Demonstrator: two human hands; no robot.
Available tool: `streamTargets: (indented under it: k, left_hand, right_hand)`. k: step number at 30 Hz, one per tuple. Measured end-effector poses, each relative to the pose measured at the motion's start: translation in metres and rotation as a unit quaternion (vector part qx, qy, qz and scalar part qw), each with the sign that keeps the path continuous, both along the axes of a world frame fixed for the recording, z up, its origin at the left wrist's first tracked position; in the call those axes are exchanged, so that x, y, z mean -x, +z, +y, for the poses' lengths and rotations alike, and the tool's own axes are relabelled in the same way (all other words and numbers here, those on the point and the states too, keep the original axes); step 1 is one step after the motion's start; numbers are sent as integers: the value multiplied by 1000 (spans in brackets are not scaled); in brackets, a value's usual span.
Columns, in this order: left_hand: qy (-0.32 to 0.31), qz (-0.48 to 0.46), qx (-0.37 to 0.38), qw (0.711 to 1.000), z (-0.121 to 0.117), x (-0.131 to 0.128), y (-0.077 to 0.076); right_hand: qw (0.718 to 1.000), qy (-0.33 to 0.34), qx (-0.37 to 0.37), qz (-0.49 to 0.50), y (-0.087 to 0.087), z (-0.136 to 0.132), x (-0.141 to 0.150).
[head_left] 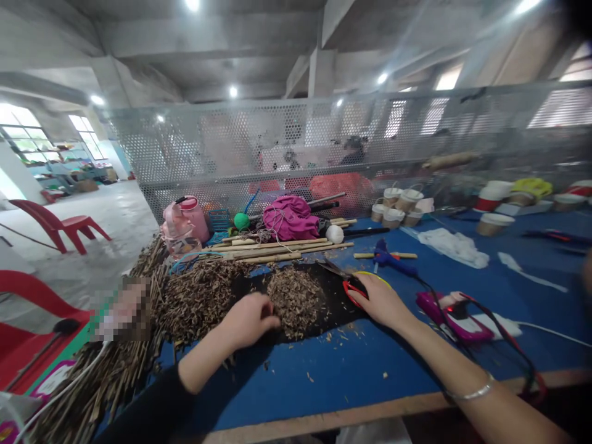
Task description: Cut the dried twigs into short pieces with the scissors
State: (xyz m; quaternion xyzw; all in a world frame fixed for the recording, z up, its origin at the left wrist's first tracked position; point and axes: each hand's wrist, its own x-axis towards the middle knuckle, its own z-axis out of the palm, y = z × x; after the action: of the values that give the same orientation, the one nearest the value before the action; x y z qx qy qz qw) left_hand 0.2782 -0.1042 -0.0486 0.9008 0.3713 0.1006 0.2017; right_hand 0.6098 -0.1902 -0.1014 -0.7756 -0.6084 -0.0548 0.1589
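Observation:
My right hand (pixel 382 299) is closed around the red handle of a pair of scissors (pixel 333 270), whose blades point left over a black sheet (pixel 335 305). A yellow curved edge (pixel 375 277) shows behind this hand; what it belongs to is hidden. My left hand (pixel 250 320) rests at the left side of a loose pile of short brown stem pieces (pixel 296 302). Its fingers are curled, with a gap between thumb and fingertips, and nothing shows between them. Beyond it lies a larger, darker heap of cut stem pieces (pixel 197 299).
Long dry stalks (pixel 123 370) lie along the left side. Bamboo sticks (pixel 277 248), a purple cloth (pixel 291 219) and a pink jug (pixel 180 228) are behind the heaps. At right are a blue glue gun (pixel 393 259), a magenta device with cables (pixel 456 317) and paper cups (pixel 402 206).

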Motion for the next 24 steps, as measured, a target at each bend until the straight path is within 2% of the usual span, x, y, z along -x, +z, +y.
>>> streamTargets:
  k: [2,5,7,11,13,15,16,17,20,22,24]
  left_hand:
    - [0,57,20,998,-14,13,-4]
    - [17,81,15,996,-24,23,-10]
    - [14,81,6,997,-25,23,-13]
    - [-4,110,-28,993,-21,23,-15]
    - [-5,125,-36,991,-20,24,-16]
    - [-4,127,-32,991,-19,25,-17]
    - [-2,125,-28,992,-19,26,-16]
    - [0,124,-24,992,-19,26,-16]
    - [4,123,-18,992,-19,25,-14]
    - [1,122,-19,992,-19,24,-12]
    - [-2,118,-14,993,-18,25,-11]
  right_hand:
    - [1000,-18,13,-1,-1,-1,-2]
    - [999,-35,32,10,-1,-2,1]
    - [998,-41,36,23,-3,-3,2]
    - [994,-101,43,27,-5,-11,0]
    - [993,-118,27,0,1,-16,6]
    - [993,-101,-27,-46,11,-19,25]
    - [993,-70,-67,-70,16,-19,41]
    - [992,-5,-95,-78,21,-18,59]
    - [966,224,-74,-104,28,-6,121]
    - [942,308,-45,-125,28,10,151]
    - [925,350,-25,-147,26,27,165]
